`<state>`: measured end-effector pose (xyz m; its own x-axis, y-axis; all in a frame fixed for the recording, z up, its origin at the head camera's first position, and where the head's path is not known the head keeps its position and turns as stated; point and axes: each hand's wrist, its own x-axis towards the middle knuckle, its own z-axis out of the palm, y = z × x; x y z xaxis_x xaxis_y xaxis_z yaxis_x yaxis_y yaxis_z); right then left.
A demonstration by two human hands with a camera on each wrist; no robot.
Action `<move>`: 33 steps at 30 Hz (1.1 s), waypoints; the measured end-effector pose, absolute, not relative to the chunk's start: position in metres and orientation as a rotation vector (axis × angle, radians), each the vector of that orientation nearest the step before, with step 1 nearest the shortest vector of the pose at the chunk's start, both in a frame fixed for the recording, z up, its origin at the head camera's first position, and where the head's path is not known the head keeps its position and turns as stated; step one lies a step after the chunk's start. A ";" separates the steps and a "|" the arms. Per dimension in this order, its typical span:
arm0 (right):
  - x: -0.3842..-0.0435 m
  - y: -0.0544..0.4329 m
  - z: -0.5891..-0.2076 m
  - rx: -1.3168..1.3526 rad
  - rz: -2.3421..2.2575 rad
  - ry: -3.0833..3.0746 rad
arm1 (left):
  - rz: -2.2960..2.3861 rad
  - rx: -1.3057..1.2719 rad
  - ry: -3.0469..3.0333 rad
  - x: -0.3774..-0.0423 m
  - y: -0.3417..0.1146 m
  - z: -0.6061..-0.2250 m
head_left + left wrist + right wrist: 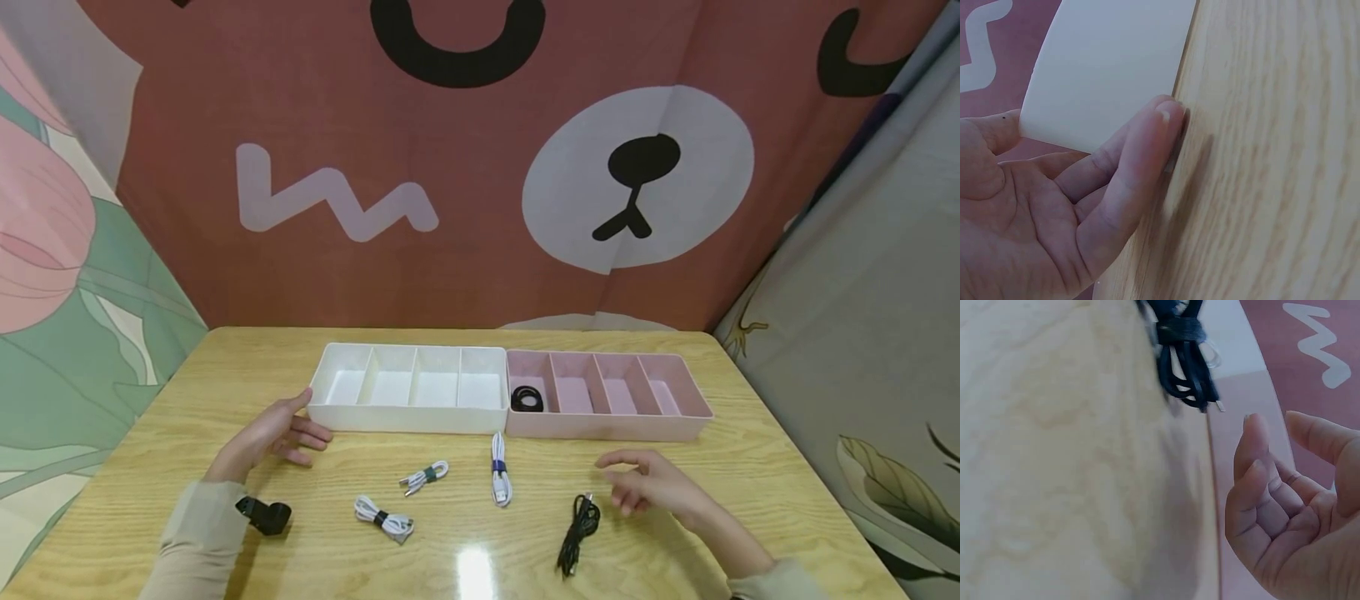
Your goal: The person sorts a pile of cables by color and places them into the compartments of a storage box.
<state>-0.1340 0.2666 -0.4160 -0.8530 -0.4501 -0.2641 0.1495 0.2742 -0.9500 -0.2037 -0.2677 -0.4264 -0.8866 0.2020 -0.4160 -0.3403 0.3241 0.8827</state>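
Note:
My left hand (283, 433) is at the left end of a white divided box (408, 421), thumb against its upper corner and relaxed fingers low beside it. In the left wrist view the fingertips (1169, 112) lie at the box's bottom edge, close over the table. My right hand (648, 483) hovers with fingers loosely bent and nothing in it. Nearest to it is a bundled black cable (579, 529), tied with a strap (1180, 330) in the right wrist view. Behind that hand stands a pink divided box (607, 427), a coiled black cable (527, 399) in its leftmost compartment.
Three tied white cables lie on the wooden table (315, 567): one with a green strap (430, 474), one with a purple strap (499, 467), one with a black strap (381, 518). The boxes stand end to end before a printed curtain (465, 275).

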 end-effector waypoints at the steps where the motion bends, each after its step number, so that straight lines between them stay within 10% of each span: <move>1: -0.133 0.266 -0.418 -0.273 -1.611 2.064 | 1.596 -0.127 2.136 -0.203 -0.268 -0.427; 33: -0.132 0.253 -0.439 -0.329 -1.471 2.080 | 1.603 -0.121 2.147 -0.203 -0.268 -0.427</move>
